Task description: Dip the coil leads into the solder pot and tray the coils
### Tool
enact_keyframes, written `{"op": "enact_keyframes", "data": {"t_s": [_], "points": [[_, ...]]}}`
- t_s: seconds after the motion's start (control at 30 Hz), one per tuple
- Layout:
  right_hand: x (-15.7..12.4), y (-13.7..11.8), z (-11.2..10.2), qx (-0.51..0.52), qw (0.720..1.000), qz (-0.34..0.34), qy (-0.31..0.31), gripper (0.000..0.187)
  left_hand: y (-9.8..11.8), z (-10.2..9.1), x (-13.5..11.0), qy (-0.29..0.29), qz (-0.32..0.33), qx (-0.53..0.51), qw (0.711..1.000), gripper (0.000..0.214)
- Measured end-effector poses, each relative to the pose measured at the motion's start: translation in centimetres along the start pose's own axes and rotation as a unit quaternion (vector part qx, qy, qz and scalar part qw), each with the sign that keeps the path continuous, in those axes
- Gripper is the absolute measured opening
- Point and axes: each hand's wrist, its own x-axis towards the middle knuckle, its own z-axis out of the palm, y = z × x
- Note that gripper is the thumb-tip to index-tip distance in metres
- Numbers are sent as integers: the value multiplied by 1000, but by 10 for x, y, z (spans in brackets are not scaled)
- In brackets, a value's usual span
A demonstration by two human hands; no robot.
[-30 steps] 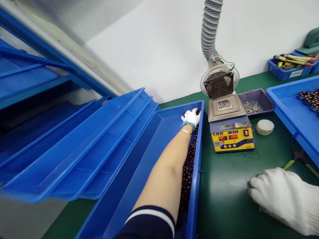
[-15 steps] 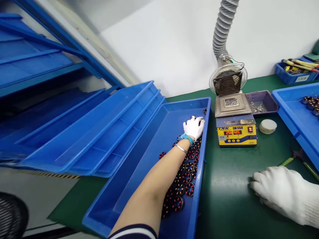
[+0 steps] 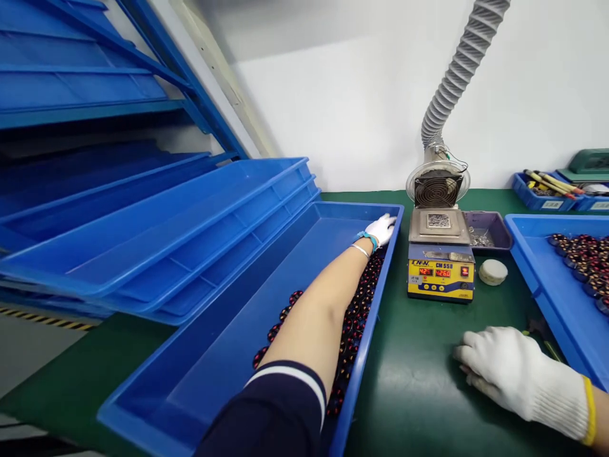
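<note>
My left hand (image 3: pixel 381 230), in a white glove, reaches into the far right corner of a long blue tray (image 3: pixel 223 355). Its fingers bend downward, and whatever they grip is hidden. Dark round wound coils (image 3: pixel 356 317) with red and orange spots line the tray's right side, partly covered by my forearm. My gloved right hand (image 3: pixel 499 365) rests on the green table with its fingers curled in; nothing shows in them. Just behind it lie green-handled pliers (image 3: pixel 550 349), partly hidden by the glove.
A yellow-fronted solder pot (image 3: pixel 440 276) stands between the trays, under a grey exhaust hose (image 3: pixel 464 66). Beside it are a round white pad (image 3: pixel 493 271) and a purple bin (image 3: pixel 504 235). Another blue tray (image 3: pixel 533 266) of coils is at right; stacked blue trays (image 3: pixel 157 235) lean at left.
My left hand has moved farther into the tray, to its far right corner, where a single coil was visible before. My right hand stays curled on the table. The view has shifted and levelled.
</note>
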Motion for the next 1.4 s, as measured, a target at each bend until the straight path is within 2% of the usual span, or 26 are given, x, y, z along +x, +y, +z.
{"op": "enact_keyframes", "data": {"t_s": [0.07,0.13,0.27,0.4,0.47,0.6,0.67,0.77,0.83,0.93,1.0,1.1,1.17,1.27,1.33,1.4], "points": [[1,3,-1,-13,999,22,-30,8,-5,5,5,-29,17,-12,999,36],[1,4,-3,-16,998,32,-47,10,-14,7,-3,-60,31,-19,998,34],[3,6,-11,-7,998,26,-64,15,-28,1,-41,-121,58,-33,990,32],[1,1,-19,-6,997,9,-70,19,-25,-6,-78,-134,67,-46,988,32],[-1,0,-23,-6,999,12,-39,22,-21,-9,-89,-131,68,-48,988,30],[4,19,-32,-32,992,53,108,32,-25,-21,-98,-86,37,-46,995,37],[17,36,-36,-70,980,90,164,37,-31,-27,-100,-57,2,-44,997,40],[44,57,-37,-127,962,144,193,46,-39,-30,-103,-46,-47,-44,997,42],[58,64,-35,-148,958,170,177,48,-40,-30,-106,-51,-71,-46,995,40],[65,64,-33,-159,961,189,127,44,-37,-33,-113,-66,-91,-56,992,38],[63,63,-34,-164,963,187,107,42,-36,-43,-121,-69,-98,-71,990,43],[60,61,-40,-165,960,207,89,41,-34,-66,-141,-40,-111,-93,989,50],[58,61,-44,-158,956,238,71,39,-24,-81,-158,-10,-116,-105,988,53],[57,68,-47,-125,951,275,67,39,12,-89,-189,5,-88,-136,987,57],[58,82,-49,-63,939,318,115,40,46,-80,-210,-5,-33,-164,986,55],[62,103,-54,31,910,372,181,39,77,-62,-229,10,51,-200,978,49]]}}
